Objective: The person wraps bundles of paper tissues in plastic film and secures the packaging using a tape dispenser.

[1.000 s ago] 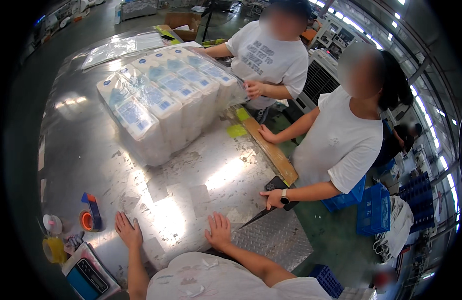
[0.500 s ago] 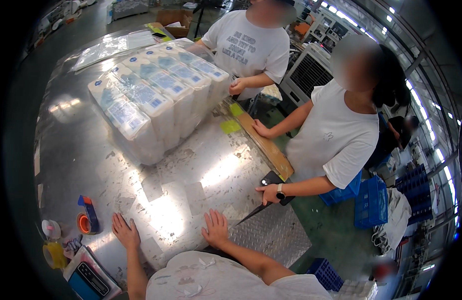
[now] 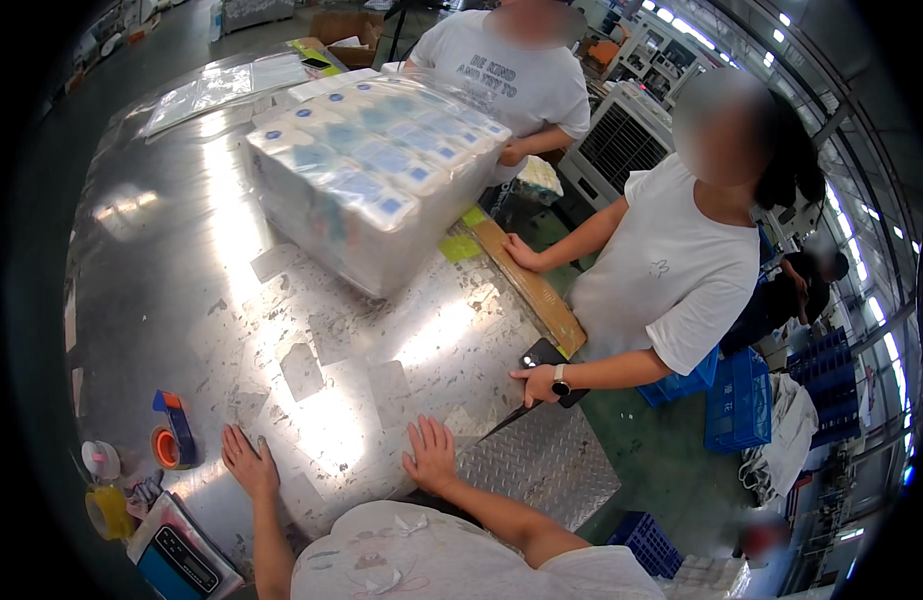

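Observation:
My left hand [image 3: 249, 463] lies flat on the metal table [image 3: 171, 330], fingers stretched out and nothing in them. Just left of it stands a blue tape dispenser [image 3: 175, 432] with an orange core. My right hand [image 3: 431, 453] rests open at the table's near edge, its fingers spread. Farther off, a large clear-wrapped bundle of white and blue tissue packs [image 3: 381, 170] sits tilted on the tabletop. A co-worker's hand [image 3: 513, 153] is at the bundle's right end; that person's other hand is hidden behind it.
A second co-worker on the right leans on a wooden strip [image 3: 531, 285] and holds a black phone [image 3: 544, 355]. Tape rolls [image 3: 108, 510] and a blue scale [image 3: 176, 562] lie at the near left. Blue crates [image 3: 736, 400] stand on the floor.
The wrapped bundle has shifted to the right and away from me, turning slightly, with the far co-worker at it. My hands have stayed in place.

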Demonstrator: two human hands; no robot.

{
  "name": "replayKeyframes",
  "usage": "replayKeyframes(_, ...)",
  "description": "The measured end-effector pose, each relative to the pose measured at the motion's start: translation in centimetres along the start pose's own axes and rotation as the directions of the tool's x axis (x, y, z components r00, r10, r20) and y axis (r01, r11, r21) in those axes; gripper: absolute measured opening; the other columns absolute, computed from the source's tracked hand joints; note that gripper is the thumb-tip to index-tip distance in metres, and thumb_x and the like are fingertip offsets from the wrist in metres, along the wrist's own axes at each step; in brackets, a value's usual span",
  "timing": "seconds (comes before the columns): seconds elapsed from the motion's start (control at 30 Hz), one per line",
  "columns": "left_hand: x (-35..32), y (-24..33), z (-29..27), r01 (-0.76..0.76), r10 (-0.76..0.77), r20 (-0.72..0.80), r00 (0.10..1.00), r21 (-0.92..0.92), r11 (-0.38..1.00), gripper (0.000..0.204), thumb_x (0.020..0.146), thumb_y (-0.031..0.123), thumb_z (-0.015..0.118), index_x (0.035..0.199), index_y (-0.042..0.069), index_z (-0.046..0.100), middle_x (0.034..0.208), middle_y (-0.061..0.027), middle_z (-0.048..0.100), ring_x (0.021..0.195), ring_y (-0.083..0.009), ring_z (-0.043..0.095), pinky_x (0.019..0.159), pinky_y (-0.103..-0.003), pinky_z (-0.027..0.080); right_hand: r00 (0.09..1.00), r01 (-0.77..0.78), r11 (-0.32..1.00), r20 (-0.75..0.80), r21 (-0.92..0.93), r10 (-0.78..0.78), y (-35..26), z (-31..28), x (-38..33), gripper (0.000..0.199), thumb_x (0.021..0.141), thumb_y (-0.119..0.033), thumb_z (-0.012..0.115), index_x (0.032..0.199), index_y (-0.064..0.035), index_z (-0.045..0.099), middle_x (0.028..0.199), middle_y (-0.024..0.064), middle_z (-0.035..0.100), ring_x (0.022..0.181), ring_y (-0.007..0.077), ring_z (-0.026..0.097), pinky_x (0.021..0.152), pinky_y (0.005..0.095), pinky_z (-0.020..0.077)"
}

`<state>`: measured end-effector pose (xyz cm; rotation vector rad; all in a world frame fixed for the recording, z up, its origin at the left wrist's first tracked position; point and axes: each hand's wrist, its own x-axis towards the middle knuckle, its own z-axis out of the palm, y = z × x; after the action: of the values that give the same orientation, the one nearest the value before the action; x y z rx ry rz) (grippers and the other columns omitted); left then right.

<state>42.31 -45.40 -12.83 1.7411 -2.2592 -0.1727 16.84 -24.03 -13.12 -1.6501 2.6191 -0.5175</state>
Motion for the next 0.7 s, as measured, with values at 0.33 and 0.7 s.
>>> replayKeyframes(0.33,0.0,-0.1,0.3,-0.008,0.007,-0.020,1.000,-0.008,1.000,0.059,0.083,0.025,0.053,0.131,-0.003,0.032,0.140,-0.0158,0.029,0.131,-0.0278,0.024,0.106,-0.042,0.016,1.000,-0.003,1.000,0.010,-0.008,0.003,0.1,0.0,0.1,0.060,0.077,-0.035,0.052,0.128,-0.0059,0.040,0.137,0.0168,0.032,0.125,0.0328,0.028,0.103,0.0481,0.0185)
replayKeyframes(0.7,0.2,-0.6,0.6,0.018,-0.018,0.000,1.000,-0.045,0.999,0.058,0.083,0.025,0.052,0.131,-0.003,0.034,0.138,-0.0171,0.032,0.130,-0.0291,0.025,0.106,-0.041,0.017,0.999,-0.030,0.984,-0.035,0.178,0.037,1.4,0.8,0.4,0.054,0.077,-0.026,0.056,0.125,-0.0046,0.044,0.132,0.0161,0.038,0.123,0.0316,0.033,0.101,0.0468,0.0230)
